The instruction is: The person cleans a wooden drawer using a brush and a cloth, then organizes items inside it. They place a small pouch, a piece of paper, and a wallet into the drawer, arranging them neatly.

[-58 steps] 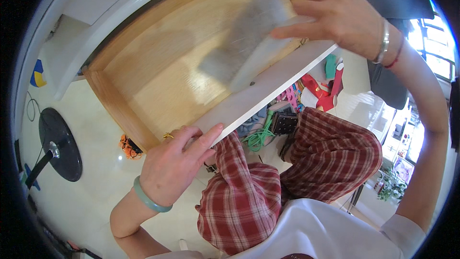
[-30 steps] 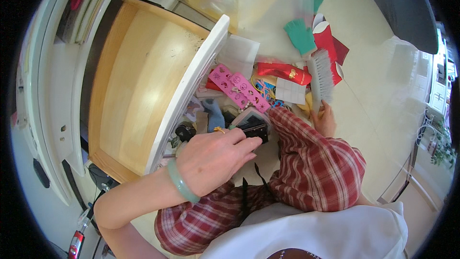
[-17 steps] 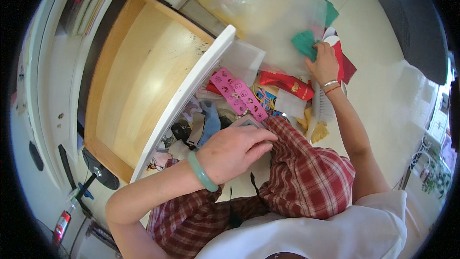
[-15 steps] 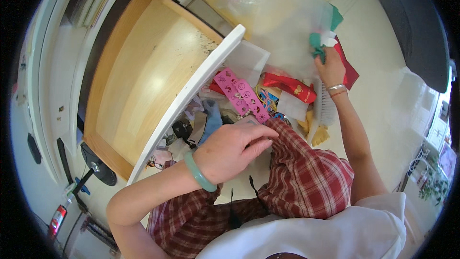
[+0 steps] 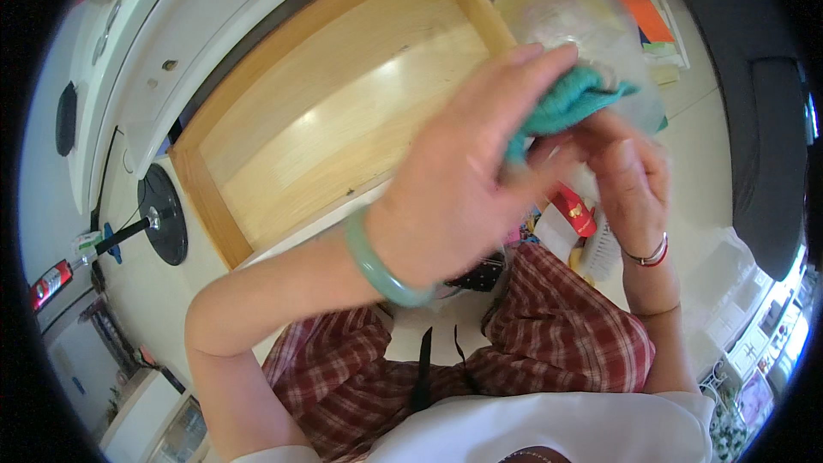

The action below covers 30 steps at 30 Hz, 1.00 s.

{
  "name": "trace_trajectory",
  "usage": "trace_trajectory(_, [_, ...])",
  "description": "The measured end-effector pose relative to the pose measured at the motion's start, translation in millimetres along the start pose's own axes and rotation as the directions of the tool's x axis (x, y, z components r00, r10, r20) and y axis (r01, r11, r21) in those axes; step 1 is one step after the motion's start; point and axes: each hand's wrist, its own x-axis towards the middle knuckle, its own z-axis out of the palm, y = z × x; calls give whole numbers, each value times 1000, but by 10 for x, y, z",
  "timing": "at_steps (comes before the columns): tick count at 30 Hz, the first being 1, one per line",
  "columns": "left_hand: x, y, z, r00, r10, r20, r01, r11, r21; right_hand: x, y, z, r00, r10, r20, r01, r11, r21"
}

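Note:
Both hands are raised close in front of the camera, over an open wooden drawer (image 5: 334, 120). My left hand (image 5: 467, 180), with a green bangle on its wrist, and my right hand (image 5: 630, 180), with a red and silver bracelet, meet on a teal knitted cloth (image 5: 570, 103). The fingers of both hands close on the cloth. The hands are blurred. My knees in red plaid trousers (image 5: 549, 343) lie below them.
A clear plastic bag (image 5: 574, 21) lies on the floor behind the hands, with orange and green papers (image 5: 656, 26) beyond it. A red packet (image 5: 574, 210) and a white brush (image 5: 604, 249) sit by my right knee. A black round stand (image 5: 163, 214) is at left.
My right hand has brought the teal cloth from the floor pile up toward my face. My left hand has left my lap and joined it on the cloth. The view has swung toward the drawer.

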Motion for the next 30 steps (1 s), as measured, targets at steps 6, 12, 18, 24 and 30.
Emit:
trace_trajectory(6, [469,-779,-758,941,167,-293,-96,966,242,377,660,-178,933,-326,-154,185,798,-573])
trace_trajectory(12, [803,-1453,-698,922,386,-16,-162,425,891,397,812,-29,985,-26,-172,-43,922,-385])
trace_trajectory(18, [748,-1377,-476,963,181,199,-269,612,744,429,831,-37,977,-93,-193,5,910,-415])
trace_trajectory(24, [792,-1271,-666,899,97,428,-395,604,692,445,836,-86,980,-99,-171,15,901,-434])
trace_trajectory(30, [821,-1332,-615,886,157,437,-421,668,614,455,838,-54,978,-105,-179,20,907,-421])
